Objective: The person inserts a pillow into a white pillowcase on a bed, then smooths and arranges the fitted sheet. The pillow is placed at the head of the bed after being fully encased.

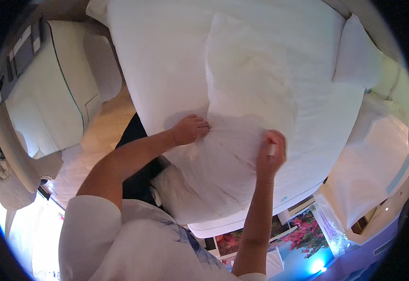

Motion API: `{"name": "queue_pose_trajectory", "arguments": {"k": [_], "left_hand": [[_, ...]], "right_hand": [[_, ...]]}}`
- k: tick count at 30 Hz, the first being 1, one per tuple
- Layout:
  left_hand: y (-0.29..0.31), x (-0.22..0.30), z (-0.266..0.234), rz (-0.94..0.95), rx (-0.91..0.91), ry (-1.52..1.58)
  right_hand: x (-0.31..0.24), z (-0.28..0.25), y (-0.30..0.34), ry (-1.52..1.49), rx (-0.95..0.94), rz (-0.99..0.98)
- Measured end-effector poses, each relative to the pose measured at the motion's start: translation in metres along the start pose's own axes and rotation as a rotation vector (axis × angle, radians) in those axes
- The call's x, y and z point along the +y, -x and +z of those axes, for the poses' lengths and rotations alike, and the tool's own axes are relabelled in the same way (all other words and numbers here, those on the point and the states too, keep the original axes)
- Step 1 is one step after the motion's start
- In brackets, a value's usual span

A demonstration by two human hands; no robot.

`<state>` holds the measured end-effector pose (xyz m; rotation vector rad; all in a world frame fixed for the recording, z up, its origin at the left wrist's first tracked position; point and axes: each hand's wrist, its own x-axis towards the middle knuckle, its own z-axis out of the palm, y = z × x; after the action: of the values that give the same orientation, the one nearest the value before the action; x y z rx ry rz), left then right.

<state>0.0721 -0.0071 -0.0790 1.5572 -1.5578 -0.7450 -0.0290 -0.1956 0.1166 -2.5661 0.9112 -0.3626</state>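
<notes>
A plump white pillow point(251, 70) lies lengthwise on the white bed, its far end pointing away from me. Around its near part is loose, wrinkled white cloth that looks like a pillowcase point(209, 178), hanging down toward my body over the bed's near edge. My left hand point(191, 129) is closed on the cloth at the pillow's left side, fingertips pressed together. At the right side my right hand point(271, 152) is curled, thumb and fingers pinched at the cloth's edge. It is slightly blurred, and its fingertips are partly hidden. Between both hands the cloth stretches across.
The white bed point(162, 61) spreads under the pillow. Another white pillow point(358, 56) rests at the far right. A pale armchair-like seat point(50, 93) stands left over a wooden floor point(113, 110). Clear plastic sheeting point(354, 159) covers something at right. Pink-flower pictures point(302, 232) show below.
</notes>
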Motion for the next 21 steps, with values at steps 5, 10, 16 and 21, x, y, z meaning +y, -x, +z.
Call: {"name": "queue_pose_trajectory", "arguments": {"k": [5,10,16,21], "left_hand": [[-0.040,0.024,-0.012,-0.109,0.082,0.037],[-0.056,0.058,-0.031,-0.098,0.129,0.116],[-0.067,0.065,-0.024,-0.179,0.163,0.201],[-0.053,0.080,-0.055,-0.326,-0.098,0.230]], "right_hand": [[0.131,-0.030,0.060,-0.060,0.172,0.728],[0.210,-0.026,0.125,-0.702,0.059,1.119],[0.200,-0.018,0.136,-0.999,0.089,1.341],[0.218,-0.008,0.191,-1.014,0.131,1.304]]}}
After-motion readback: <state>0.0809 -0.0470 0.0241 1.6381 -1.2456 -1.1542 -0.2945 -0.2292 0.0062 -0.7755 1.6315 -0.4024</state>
